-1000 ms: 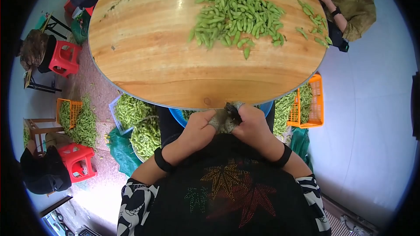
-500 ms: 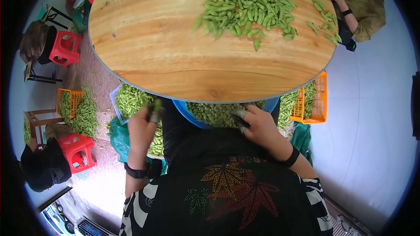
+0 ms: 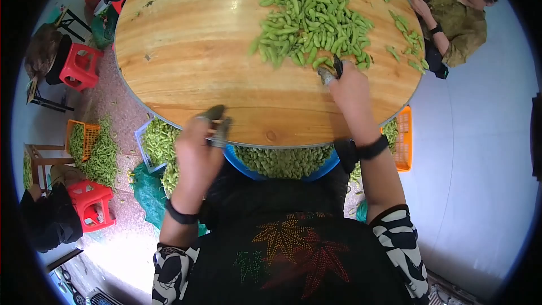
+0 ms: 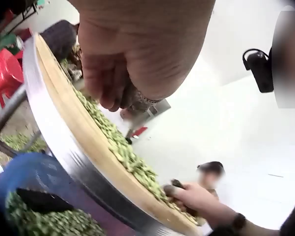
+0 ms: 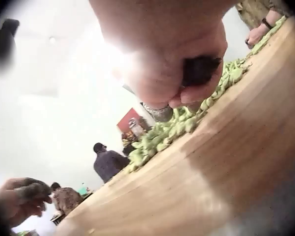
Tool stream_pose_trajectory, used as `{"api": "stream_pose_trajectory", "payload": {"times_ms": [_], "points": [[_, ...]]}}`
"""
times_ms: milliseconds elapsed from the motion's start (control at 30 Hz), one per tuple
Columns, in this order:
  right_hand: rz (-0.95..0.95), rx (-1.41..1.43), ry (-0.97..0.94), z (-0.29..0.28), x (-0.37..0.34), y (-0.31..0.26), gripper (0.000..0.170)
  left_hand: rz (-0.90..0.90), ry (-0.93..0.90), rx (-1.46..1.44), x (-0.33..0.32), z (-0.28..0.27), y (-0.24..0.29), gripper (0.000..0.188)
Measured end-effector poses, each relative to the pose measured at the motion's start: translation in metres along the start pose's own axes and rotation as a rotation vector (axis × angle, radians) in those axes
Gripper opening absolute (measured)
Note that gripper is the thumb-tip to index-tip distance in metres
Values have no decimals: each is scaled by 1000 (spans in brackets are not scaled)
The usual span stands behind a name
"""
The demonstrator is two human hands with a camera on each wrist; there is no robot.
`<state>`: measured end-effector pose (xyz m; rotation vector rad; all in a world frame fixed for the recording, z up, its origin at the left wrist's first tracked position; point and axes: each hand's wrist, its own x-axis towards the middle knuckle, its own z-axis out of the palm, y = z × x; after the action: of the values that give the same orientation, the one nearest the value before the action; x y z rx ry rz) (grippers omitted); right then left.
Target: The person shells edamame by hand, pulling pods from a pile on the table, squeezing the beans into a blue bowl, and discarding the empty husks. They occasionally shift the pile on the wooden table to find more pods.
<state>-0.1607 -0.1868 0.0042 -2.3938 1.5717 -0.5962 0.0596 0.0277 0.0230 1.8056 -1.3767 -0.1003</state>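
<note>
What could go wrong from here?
1. The right hand reaches the edge of a loose pile; it might drag extra pods along.
2. Stray pods lie near the right rim of the table and could get knocked off.
3. The table's edge overhangs part of the tub, so drops might miss.

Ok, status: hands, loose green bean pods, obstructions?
Right hand at near edge of pods, grip unclear. Left hand by near rim of round wooden tabletop, no pod visible in it. Nothing seen blocking pods.

No text, label, brand, number or sign is legible; the dotted row (image 3: 307, 215) on the black top (image 3: 282, 277) cannot be read.
</note>
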Motion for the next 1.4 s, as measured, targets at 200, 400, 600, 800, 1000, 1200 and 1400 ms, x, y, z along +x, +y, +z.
{"api": "stream_pose_trajectory", "payload": {"times_ms": [200,400,600,800,1000,1200,1400], "points": [[36,6,-143,-14,-6,-7,41,49,-309,-274,10,51,33,21],[263,797,-458,-29,-74,-11,22,-113,-574,-603,6,89,27,23],[67,1144,-500,-28,-96,-11,27,-858,-1060,-1529,5,72,30,21],[-85,834,-529,-41,-110,-29,46,-717,-697,-1097,2,60,37,18],[-4,783,-645,-44,-112,-35,47,-354,-583,-818,-7,64,34,15],[31,984,-619,-22,-122,-29,40,165,-523,-214,-14,62,25,11],[616,1548,-1060,-41,-116,-35,33,-854,-799,-1163,-13,49,30,13]]}}
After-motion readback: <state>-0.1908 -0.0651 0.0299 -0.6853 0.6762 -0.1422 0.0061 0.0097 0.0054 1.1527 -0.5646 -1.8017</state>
